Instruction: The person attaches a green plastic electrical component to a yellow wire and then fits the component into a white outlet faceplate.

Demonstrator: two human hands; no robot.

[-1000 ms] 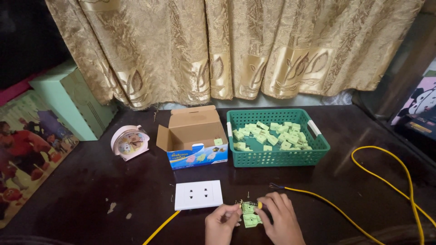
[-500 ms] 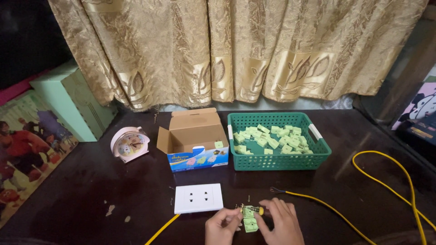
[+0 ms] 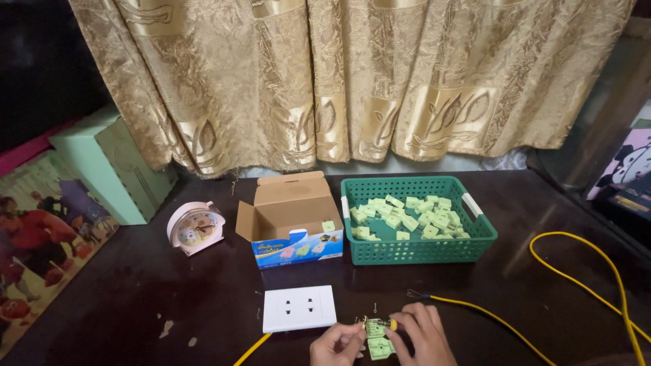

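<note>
At the bottom edge of the head view, my left hand point(image 3: 337, 346) and my right hand point(image 3: 422, 334) hold a small pale green socket module point(image 3: 378, 337) between them on the dark table point(image 3: 169, 291). My right hand also grips a tool with a yellow tip point(image 3: 391, 324) that lies against the module. A white two-socket faceplate point(image 3: 299, 308) lies just left of my hands. A yellow wire point(image 3: 252, 349) runs out under my left hand.
A green basket point(image 3: 420, 249) with several pale green modules stands behind. Left of it are an open cardboard box point(image 3: 291, 217) and a pink alarm clock point(image 3: 195, 228). A yellow cable point(image 3: 576, 271) loops at right. A mint box point(image 3: 112, 166) and gold curtains point(image 3: 352, 74) stand behind.
My hands have stayed together on the green module, with only small shifts. The view has tilted slightly.
</note>
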